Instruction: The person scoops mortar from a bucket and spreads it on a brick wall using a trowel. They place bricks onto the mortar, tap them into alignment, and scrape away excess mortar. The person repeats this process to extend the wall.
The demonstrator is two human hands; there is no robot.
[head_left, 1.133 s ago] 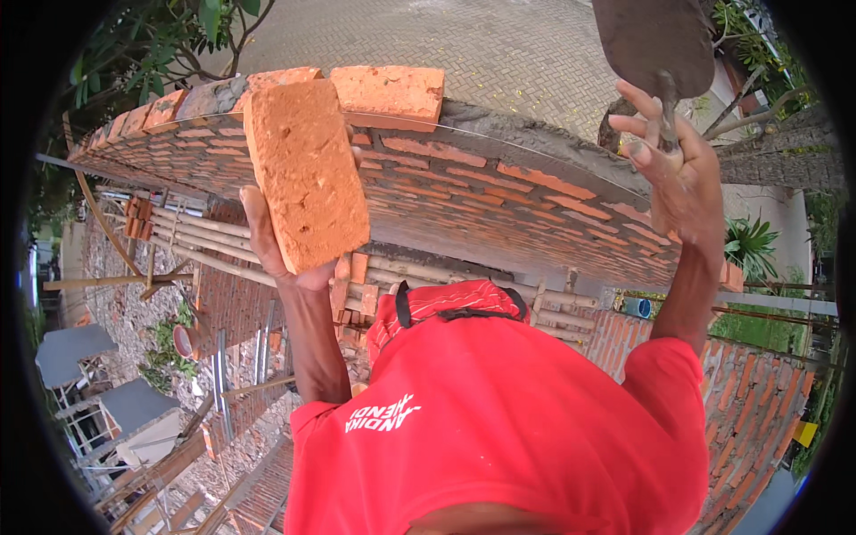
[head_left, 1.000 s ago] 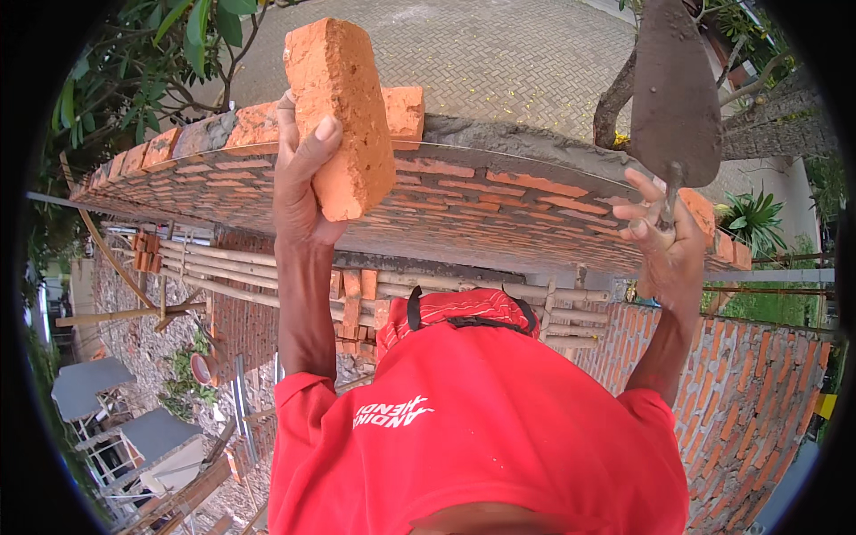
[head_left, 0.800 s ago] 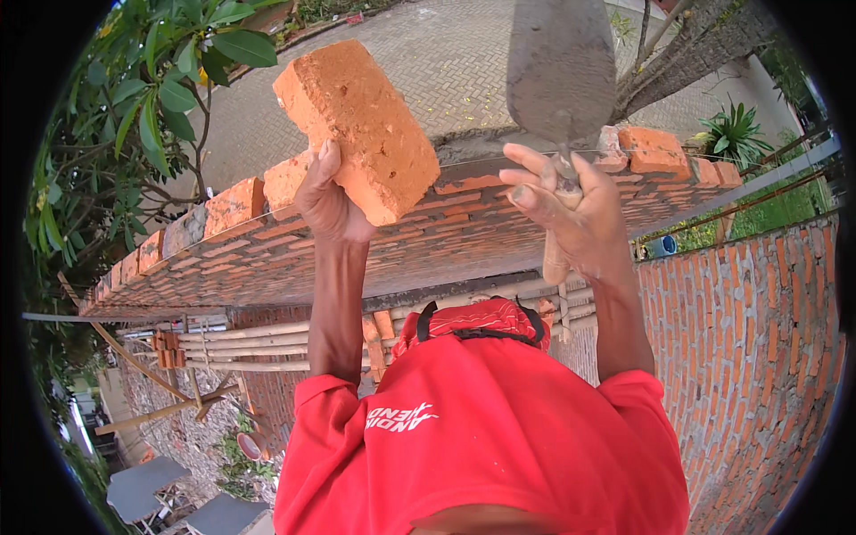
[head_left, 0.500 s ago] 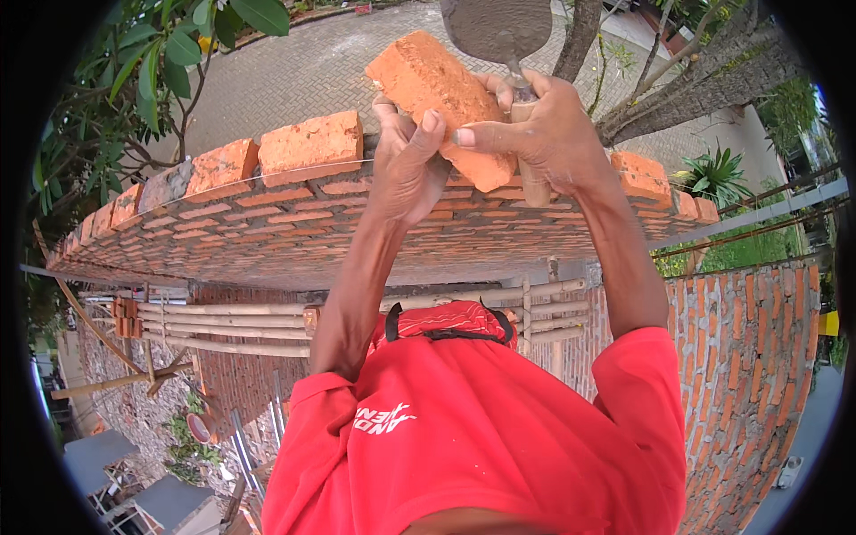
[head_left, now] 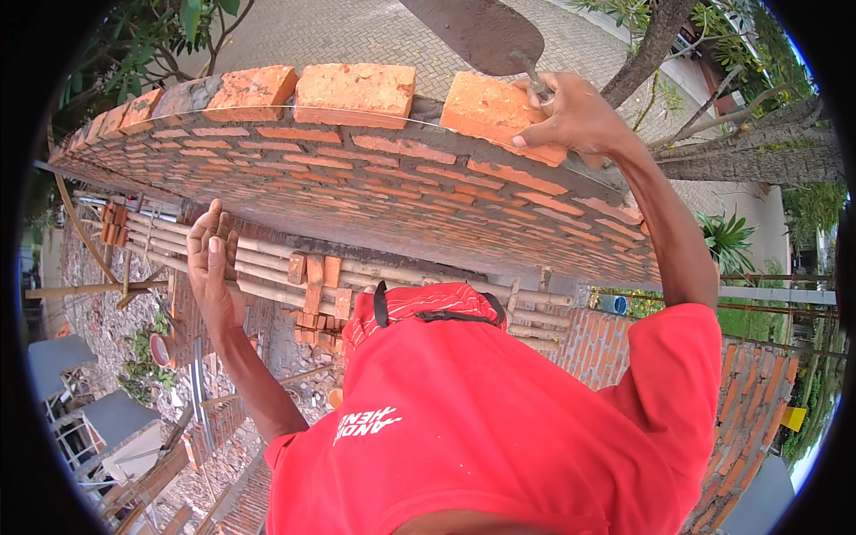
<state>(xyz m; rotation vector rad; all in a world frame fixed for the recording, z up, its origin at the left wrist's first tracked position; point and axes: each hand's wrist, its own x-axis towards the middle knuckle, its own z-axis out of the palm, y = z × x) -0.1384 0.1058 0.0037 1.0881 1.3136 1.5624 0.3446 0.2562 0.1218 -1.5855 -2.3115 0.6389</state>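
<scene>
My right hand (head_left: 580,116) grips an orange brick (head_left: 489,109) at the top of a brick wall (head_left: 392,165), thumb on its near face. The same hand also holds a trowel (head_left: 486,36), its mortar-smeared blade pointing out beyond the wall; its handle is mostly hidden. To the left, across a gap with some grey mortar, stands another top-course brick (head_left: 354,92). A thin string (head_left: 352,112) runs along the front of this course. My left hand (head_left: 214,263) is open and holds nothing, fingers apart, below the wall top on the left.
Bamboo poles (head_left: 267,248) run along the wall below me, with several loose bricks (head_left: 314,299) stacked beside them. A tree trunk (head_left: 749,165) stands beyond the wall at the right, leaves hang at the upper left, and paving (head_left: 357,36) lies behind.
The brick went from between both hands down to the wall top, now in my right hand alone. My left hand let go and moved down and left. The view shifted right.
</scene>
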